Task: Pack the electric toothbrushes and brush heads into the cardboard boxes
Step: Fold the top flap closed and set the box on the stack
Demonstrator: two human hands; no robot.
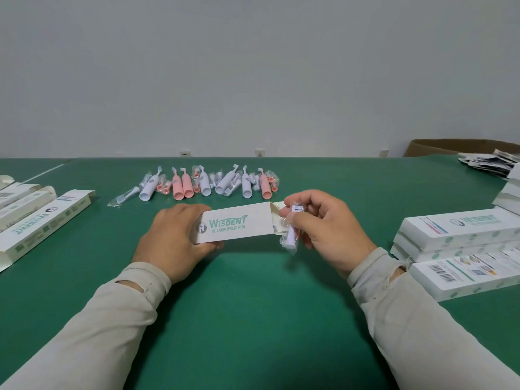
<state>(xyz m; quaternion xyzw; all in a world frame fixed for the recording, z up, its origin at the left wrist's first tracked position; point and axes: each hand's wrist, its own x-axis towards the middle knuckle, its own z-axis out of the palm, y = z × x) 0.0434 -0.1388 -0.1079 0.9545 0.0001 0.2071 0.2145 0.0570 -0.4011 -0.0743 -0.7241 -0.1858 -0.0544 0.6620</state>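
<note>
Box in hand: a white cardboard box [236, 222] lies sideways above the middle of the green tabletop [253, 305], its right end open with the flap [277, 206] turned out.
Left hand: the left hand [174, 237] grasps the closed left end of the box, fingers over the top edge and thumb under it.
Right hand: the right hand [323, 223] pinches a wrapped brush head [291, 229] just beside the open end; the brush head stands almost upright, across the opening.
Step in hand: I judge that this is the loading of a brush head into the box; I cannot tell whether a toothbrush is already inside.
Next move: the brush head must be turned to lie along the box, then pushed in, and the flap tucked.
Stock: toothbrushes and brush heads [208, 182] lie in a row near the far edge.
Left edge: open boxes [42, 220] lie here, seemingly waiting.
Right edge: closed boxes [461, 235] are stacked, probably finished.
</note>
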